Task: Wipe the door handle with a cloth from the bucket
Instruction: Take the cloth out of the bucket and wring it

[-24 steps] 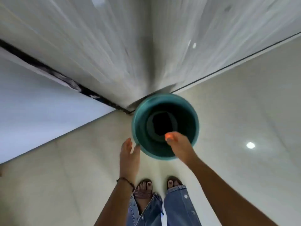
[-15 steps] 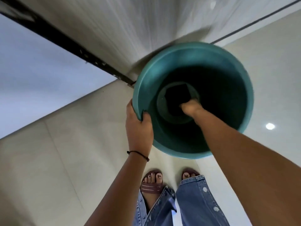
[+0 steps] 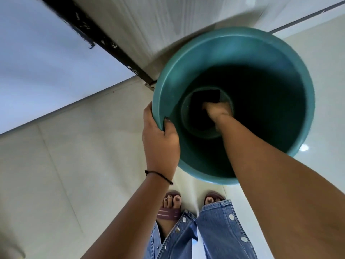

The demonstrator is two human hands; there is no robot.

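Observation:
A teal plastic bucket stands on the pale tiled floor against the foot of a grey door. My left hand grips its near-left rim, thumb inside. My right hand reaches down to the bucket's bottom, fingers curled on the edge of a dark folded cloth lying there. Whether the cloth is lifted off the bottom I cannot tell. The door handle is out of view.
The grey door rises behind the bucket, with a black door frame strip and a white wall to its left. My sandalled feet and jeans stand just in front of the bucket.
I have bent lower, so the bucket looks larger. My left hand went from hovering beside the rim to gripping it. My right hand went from the rim's height down to the cloth at the bottom.

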